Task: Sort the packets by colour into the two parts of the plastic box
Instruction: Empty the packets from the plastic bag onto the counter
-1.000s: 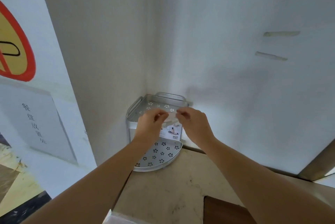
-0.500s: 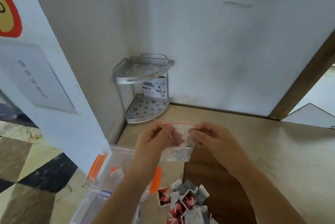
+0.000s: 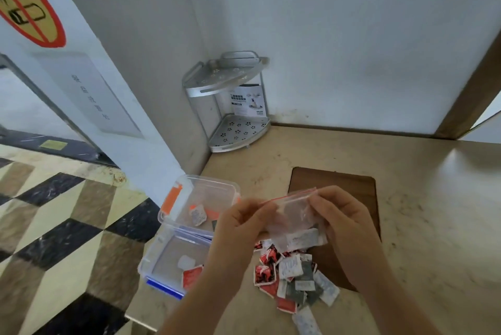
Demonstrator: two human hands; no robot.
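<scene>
Both hands hold a clear zip bag (image 3: 294,216) with a red seal strip above the counter. My left hand (image 3: 241,226) pinches its left top edge and my right hand (image 3: 339,215) pinches the right. Below the bag lies a pile of small packets (image 3: 292,277), red, white and grey, on the counter. The clear plastic box (image 3: 173,226) stands open at the counter's left edge, with orange clips on the far part and blue clips on the near part. A white packet (image 3: 198,215) lies in the far part. A red packet (image 3: 191,276) and a white one (image 3: 186,261) lie in the near part.
A two-tier metal corner rack (image 3: 230,107) stands in the back corner against the walls, with a printed card on its lower shelf. A dark brown board (image 3: 333,180) lies on the beige counter (image 3: 433,212). Left of the counter edge the tiled floor (image 3: 54,226) drops away.
The view has tilted down from the corner rack to the counter. Both hands brought the zip bag away from the rack toward me; the box and packet pile came into view.
</scene>
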